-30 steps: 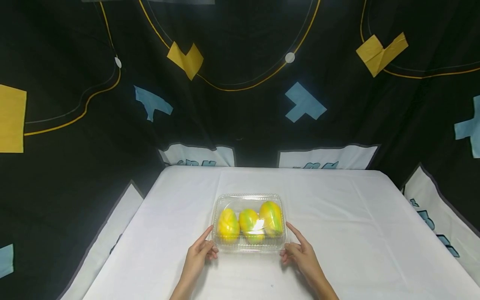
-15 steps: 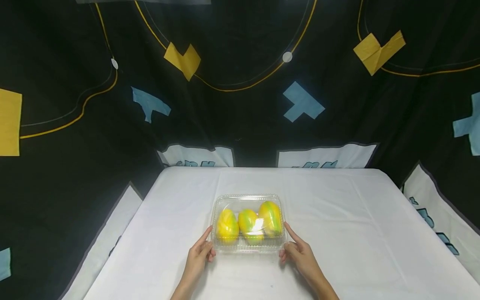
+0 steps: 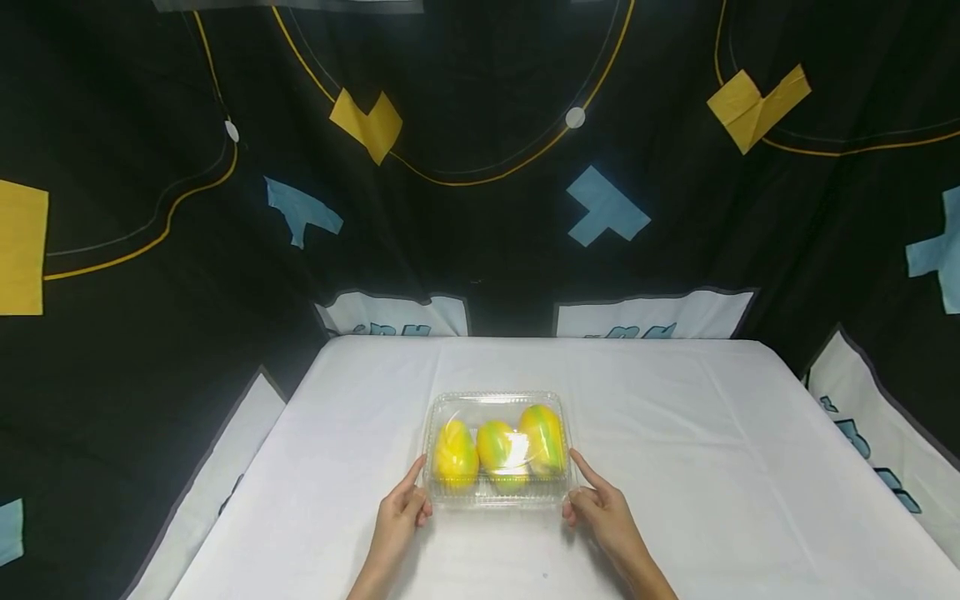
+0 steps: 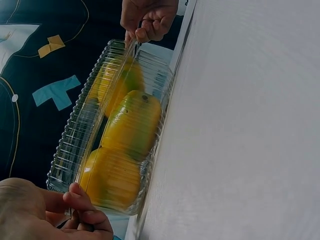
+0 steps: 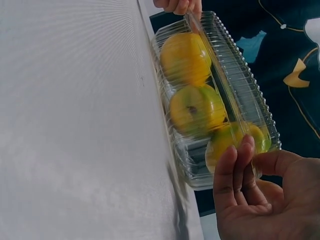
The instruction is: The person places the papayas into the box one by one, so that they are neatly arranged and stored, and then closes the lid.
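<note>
A clear plastic clamshell container (image 3: 468, 405) with a ribbed rim stands closed on the white table. Three yellow-green mangoes lie inside it: a left mango (image 3: 456, 454), a middle mango (image 3: 496, 444) and a right mango (image 3: 543, 440). At the near left corner, my left hand (image 3: 397, 515) pinches the rim, its index finger stretched along the side. My right hand (image 3: 606, 515) does the same at the near right corner. Thumb and fingers meet at the rim flange in the left wrist view, beside a mango (image 4: 132, 125); the right wrist view shows a similar pinch on the flange (image 5: 220, 75).
White cloth covers the table (image 3: 712, 467) around the container. Behind it hangs a black curtain (image 3: 480, 242) with yellow and blue patches and curved lines. White printed panels (image 3: 652, 315) of the curtain border the table's far edge.
</note>
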`<state>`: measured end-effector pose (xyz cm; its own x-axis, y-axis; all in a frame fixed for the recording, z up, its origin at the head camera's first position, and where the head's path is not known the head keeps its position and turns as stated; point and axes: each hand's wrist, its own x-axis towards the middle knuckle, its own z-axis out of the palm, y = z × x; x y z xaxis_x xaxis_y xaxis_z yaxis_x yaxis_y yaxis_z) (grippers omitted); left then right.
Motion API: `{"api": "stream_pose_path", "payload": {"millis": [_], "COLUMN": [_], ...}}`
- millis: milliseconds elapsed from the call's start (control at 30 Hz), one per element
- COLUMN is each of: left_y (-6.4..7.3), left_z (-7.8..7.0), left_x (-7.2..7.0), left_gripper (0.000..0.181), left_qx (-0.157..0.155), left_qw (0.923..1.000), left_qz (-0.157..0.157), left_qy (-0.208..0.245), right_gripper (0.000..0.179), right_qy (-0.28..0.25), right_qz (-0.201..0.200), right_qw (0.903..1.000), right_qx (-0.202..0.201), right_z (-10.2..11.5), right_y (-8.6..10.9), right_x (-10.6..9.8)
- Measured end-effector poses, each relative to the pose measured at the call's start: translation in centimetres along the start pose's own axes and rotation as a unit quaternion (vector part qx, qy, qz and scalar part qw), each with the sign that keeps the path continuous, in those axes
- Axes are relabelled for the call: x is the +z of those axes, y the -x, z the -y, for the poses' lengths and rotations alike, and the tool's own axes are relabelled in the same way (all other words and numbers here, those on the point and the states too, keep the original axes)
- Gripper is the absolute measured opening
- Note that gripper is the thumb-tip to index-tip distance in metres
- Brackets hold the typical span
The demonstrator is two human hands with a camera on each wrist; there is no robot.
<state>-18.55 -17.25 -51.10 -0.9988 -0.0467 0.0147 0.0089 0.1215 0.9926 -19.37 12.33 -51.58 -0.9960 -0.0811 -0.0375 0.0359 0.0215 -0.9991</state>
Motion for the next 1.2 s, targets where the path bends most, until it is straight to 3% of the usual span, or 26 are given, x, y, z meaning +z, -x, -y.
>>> {"api": "stream_pose_path", "payload": {"millis": [233, 367, 700, 800, 1000, 1100, 1200], "left_y": [-0.1, -0.1, -0.2, -0.2, -0.3, -0.1, -0.1], "left_z": [-0.2, -0.1, 0.2, 0.2, 0.0, -0.8, -1.5], "left_x": [0.4, 0.5, 0.1, 0.0, -0.6, -0.9, -1.5], "left_gripper": [0.048, 0.047, 0.046, 0.045, 0.042, 0.047, 0.052], "left_qx": [0.004, 0.001, -0.005, 0.001, 0.016, 0.012, 0.005], "left_qw": [0.9990, 0.9991, 0.9990, 0.9989, 0.9991, 0.9971, 0.9907], "left_qz": [-0.024, -0.023, -0.019, -0.021, -0.026, -0.010, 0.010], "left_qy": [-0.037, -0.036, 0.041, 0.042, -0.029, -0.075, -0.136], "right_gripper": [0.064, 0.064, 0.061, 0.061, 0.062, 0.063, 0.064], "right_qy": [0.015, 0.019, 0.039, 0.034, 0.021, 0.036, 0.072], "right_qz": [-0.010, -0.015, -0.016, -0.011, 0.034, 0.068, 0.072], "right_qw": [0.9998, 0.9996, 0.9991, 0.9993, 0.9992, 0.9970, 0.9948], "right_qx": [0.009, 0.017, 0.011, 0.005, 0.005, 0.009, 0.003], "right_z": [-0.1, -0.2, -0.1, 0.0, 0.2, 0.4, 0.9], "right_y": [-0.3, -0.3, -0.2, -0.3, -0.3, -0.3, -0.3], "right_x": [0.2, 0.2, 0.4, 0.5, -0.1, -0.7, -1.6]}}
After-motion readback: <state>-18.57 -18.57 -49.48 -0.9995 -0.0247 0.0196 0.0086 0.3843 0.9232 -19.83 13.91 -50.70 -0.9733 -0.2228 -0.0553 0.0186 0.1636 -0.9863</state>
